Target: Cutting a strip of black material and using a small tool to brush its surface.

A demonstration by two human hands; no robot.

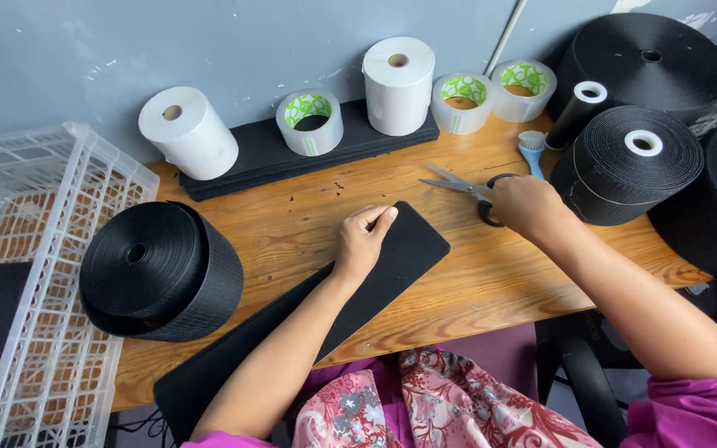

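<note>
A long black strip (408, 249) lies slantwise on the wooden table (491, 282), its rounded end toward the middle. My left hand (362, 242) presses down on that strip near its far end, fingers curled. My right hand (526, 206) is closed around the black handles of a pair of scissors (458, 184), whose blades lie open on the table pointing left. The scissors are apart from the strip, a short way beyond its end.
A large black roll (159, 270) lies at the left beside a white plastic crate (35, 274). Black rolls (636, 162) crowd the right. White paper rolls (398, 83), clear tape rolls (310, 121) and a blue brush (532, 149) line the back wall.
</note>
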